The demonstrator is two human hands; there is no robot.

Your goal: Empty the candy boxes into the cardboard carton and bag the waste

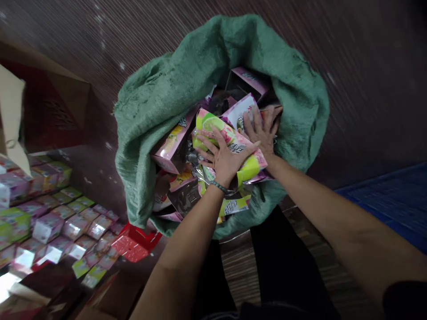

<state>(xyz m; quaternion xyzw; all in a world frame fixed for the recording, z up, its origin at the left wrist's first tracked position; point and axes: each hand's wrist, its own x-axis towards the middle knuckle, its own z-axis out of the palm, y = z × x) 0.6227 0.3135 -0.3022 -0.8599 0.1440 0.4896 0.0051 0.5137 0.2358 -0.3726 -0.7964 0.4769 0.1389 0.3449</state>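
Observation:
A green woven sack (300,89) stands with its rim rolled outward, filled with printed cardboard packaging. My left hand (223,159), a dark bracelet at its wrist, lies spread on a yellow-green and pink box (247,171) on top of the pile. Fingers apart, my right hand (262,135) rests flat beside it, over a white and purple box (243,109). Around them are a pink box (173,149) on the left and an opened purple box (248,82) at the back. Crumpled clear wrap shows under my left hand. Deeper contents are hidden.
Rows of small colourful boxes (63,218) stand on the left. A red plastic basket (133,244) sits near the sack's lower left. Open cardboard cartons (56,102) are at the far left and bottom left. A blue slatted surface (390,200) lies at the right.

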